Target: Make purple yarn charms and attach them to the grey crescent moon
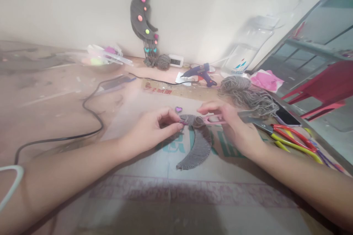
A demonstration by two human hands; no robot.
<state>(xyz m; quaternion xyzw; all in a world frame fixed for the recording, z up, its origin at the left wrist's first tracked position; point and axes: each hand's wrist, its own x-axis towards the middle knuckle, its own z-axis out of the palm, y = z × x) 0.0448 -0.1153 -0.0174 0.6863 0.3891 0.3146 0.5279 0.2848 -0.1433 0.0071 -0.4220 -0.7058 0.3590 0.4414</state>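
Observation:
A crescent wrapped in grey yarn (202,147) lies on the printed cardboard before me. My left hand (162,125) is closed, thumb and forefinger pinching grey yarn at the crescent's upper end, with a bit of purple at the fingertips. A small purple heart charm (178,109) sits just beyond those fingers. My right hand (233,123) holds a pink looped tool (215,119) against its palm, the forefinger stretched out above it. Blur hides the tool's exact kind. A small coil of grey yarn (199,120) rests between the hands on the crescent.
Red-and-yellow-handled pliers (295,139), a phone (286,112) and loose grey yarn (245,91) lie at the right. Behind stand a purple glue gun (201,74) and a clear bottle (245,51). A black cord (93,117) crosses the left. A decorated crescent (140,16) hangs on the wall.

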